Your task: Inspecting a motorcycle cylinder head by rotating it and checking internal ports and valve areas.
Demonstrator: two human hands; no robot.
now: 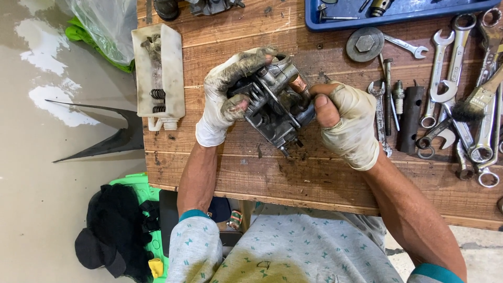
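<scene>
My left hand and right hand clamp their fingers round the greasy engine part, best kept steady above the bench.

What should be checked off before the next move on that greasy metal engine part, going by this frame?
1. Both hands on the part: ok; left hand and right hand grip the engine part.
2. Part held above the wooden bench: ok.
3. Gloves intact: cannot tell; both are heavily soiled.
4. Wrenches close to the right hand: ok.
5. Springs kept in the white tray: ok.
</scene>
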